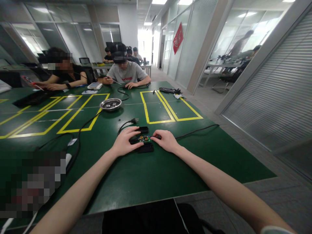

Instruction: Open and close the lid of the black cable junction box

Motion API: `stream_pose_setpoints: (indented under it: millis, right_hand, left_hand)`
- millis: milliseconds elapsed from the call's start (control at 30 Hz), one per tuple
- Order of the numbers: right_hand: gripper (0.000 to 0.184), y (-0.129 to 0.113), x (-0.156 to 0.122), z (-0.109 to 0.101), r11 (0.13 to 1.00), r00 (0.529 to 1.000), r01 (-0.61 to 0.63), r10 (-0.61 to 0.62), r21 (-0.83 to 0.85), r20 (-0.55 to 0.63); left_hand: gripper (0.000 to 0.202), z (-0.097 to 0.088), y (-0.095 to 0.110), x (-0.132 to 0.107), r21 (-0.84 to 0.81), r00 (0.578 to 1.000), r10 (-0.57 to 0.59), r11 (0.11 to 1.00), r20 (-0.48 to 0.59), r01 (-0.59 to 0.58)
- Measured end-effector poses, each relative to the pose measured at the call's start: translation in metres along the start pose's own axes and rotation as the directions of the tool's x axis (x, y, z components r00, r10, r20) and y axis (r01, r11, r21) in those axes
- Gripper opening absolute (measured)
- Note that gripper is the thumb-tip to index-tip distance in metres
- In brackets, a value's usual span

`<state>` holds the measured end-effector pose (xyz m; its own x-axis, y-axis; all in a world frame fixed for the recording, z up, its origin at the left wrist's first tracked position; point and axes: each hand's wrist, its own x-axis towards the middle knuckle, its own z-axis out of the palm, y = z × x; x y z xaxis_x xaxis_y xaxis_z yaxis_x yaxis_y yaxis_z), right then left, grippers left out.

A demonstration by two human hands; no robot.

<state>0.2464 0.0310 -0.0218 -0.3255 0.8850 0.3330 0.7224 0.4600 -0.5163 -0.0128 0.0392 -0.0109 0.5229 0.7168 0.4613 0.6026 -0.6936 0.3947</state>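
Observation:
A small green circuit board (pixel 147 139) with copper-coloured ring coils lies between two black plastic case halves: an upper half (pixel 143 130) and a lower half (pixel 146 148). My left hand (pixel 125 142) reaches around the board from the left, its thumb and a finger along opposite edges. On the board's right side, my right hand (pixel 166 140) pinches the end of a black cable (pixel 197 130) between thumb and fingers. Part of the board's left end is hidden by my left hand. Just behind that hand rests a black power plug (pixel 134 120) with its cord.
A metal bowl (pixel 110 104) with small metal parts stands farther back on the green table (pixel 117 188). Yellow tape (pixel 161 122) marks rectangles. A black folded object (pixel 170 90) lies at the far right. Two people (pixel 125 73) sit across, holding tools. Cables run at left.

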Motion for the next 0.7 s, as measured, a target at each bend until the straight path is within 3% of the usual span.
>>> stream_pose_setpoints:
  millis: [67, 233, 367, 467, 600, 700]
  right_hand:
    - [0.017, 0.000, 0.000, 0.000, 1.000, 1.000, 0.021, -0.021, 0.008, -0.012]
    - [0.020, 0.003, -0.003, -0.001, 0.994, 0.995, 0.092, -0.090, 0.058, -0.049]
    - [0.024, 0.003, -0.003, -0.004, 0.991, 0.993, 0.111, -0.108, 0.071, -0.048]
    - [0.029, 0.001, -0.002, -0.008, 0.998, 0.998, 0.060, -0.060, -0.002, 0.014]
    - [0.052, 0.001, -0.003, -0.017, 0.992, 0.987, -0.053, 0.070, -0.117, 0.144]
    - [0.059, 0.001, -0.008, -0.022, 0.994, 0.987, -0.033, 0.048, -0.103, 0.153]
  left_hand:
    - [0.034, -0.007, 0.001, 0.000, 0.022, 0.997, -0.033, 0.999, -0.073, 0.035]
    - [0.035, -0.014, -0.001, -0.001, 0.070, 0.994, -0.059, 0.996, 0.090, 0.052]
    - [0.045, -0.011, -0.001, 0.001, 0.157, 0.991, -0.074, 0.986, 0.113, 0.056]
    - [0.047, -0.013, 0.001, 0.001, 0.187, 0.987, -0.117, 0.978, 0.110, 0.095]
    - [0.053, -0.017, 0.002, 0.001, 0.196, 0.976, -0.176, 0.969, 0.129, 0.148]
    - [0.059, -0.018, 0.006, 0.001, 0.216, 0.958, -0.254, 0.951, 0.133, 0.222]
